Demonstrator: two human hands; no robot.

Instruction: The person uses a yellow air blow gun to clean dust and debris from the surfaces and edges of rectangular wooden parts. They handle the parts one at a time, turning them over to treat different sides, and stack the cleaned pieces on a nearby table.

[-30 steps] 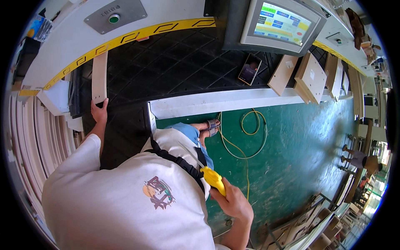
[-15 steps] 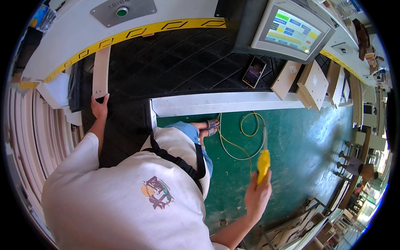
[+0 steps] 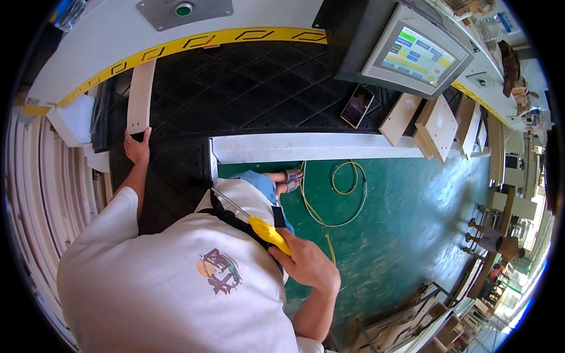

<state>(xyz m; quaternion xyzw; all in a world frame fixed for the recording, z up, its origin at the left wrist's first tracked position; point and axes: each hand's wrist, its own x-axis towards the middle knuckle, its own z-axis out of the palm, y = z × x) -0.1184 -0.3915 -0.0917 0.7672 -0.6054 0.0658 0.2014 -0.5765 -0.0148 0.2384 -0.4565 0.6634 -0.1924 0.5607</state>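
My left hand (image 3: 137,147) grips the near end of a narrow pale wooden board (image 3: 140,97), thumb and fingers on its two sides. The board lies on the black quilted surface (image 3: 235,88), its far end at the yellow striped edge. In my right hand (image 3: 309,262) is a yellow air blow gun (image 3: 268,232), fingers closed round its handle. Its thin metal nozzle points up and left in front of my shirt, away from the board. A yellow hose (image 3: 329,244) hangs from the gun and loops on the green floor.
A control screen (image 3: 416,54) stands at the back right, with a phone (image 3: 357,106) below it. Several wooden panels (image 3: 435,126) lean along the white rail (image 3: 318,146). Long boards (image 3: 53,188) are stacked at left. A person (image 3: 494,238) is far right.
My right hand has swung left with the air blow gun, from over the floor to in front of my body. The nozzle has turned leftward. My left hand stays on the board.
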